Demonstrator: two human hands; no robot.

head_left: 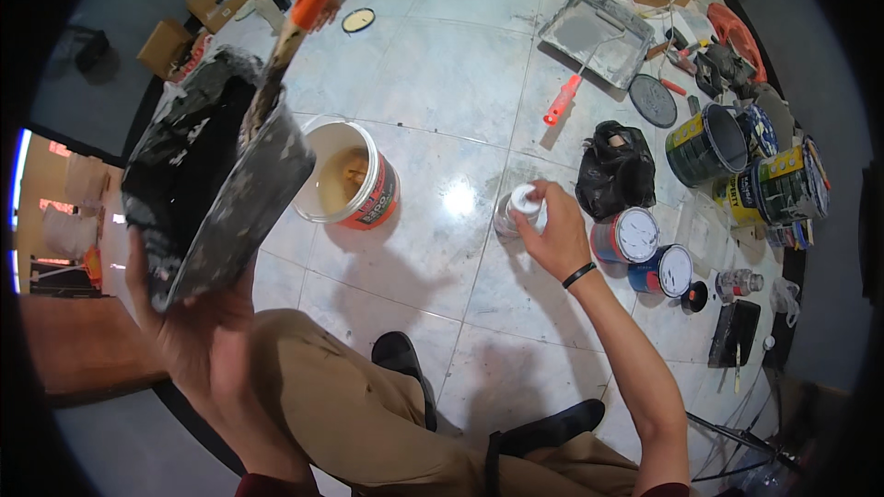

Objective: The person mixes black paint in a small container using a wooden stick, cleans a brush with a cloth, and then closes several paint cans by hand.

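My left hand (pixel 216 336) holds up a black plastic paint container (pixel 249 216), smeared with grey and white paint and tilted. A paintbrush (pixel 313 0) with an orange-tipped handle stands in it, its bristles hidden inside. Down at the floor, my right hand (pixel 560 237) is closed around the white top (pixel 526 195) of a clear bottle (pixel 505 219); whether that top is loose or fixed, I cannot tell. Between my two hands sits a white and orange bucket (pixel 378 198) with cloudy brownish liquid inside.
A paint tray (pixel 612 64) holds a roller with a red-orange handle (pixel 563 99). On the right stand a black plastic bag (pixel 615 170), small paint cans (pixel 663 269) and larger paint buckets (pixel 707 147). Another person's hand (pixel 322 14) shows at the far side, near a round lid (pixel 358 20).
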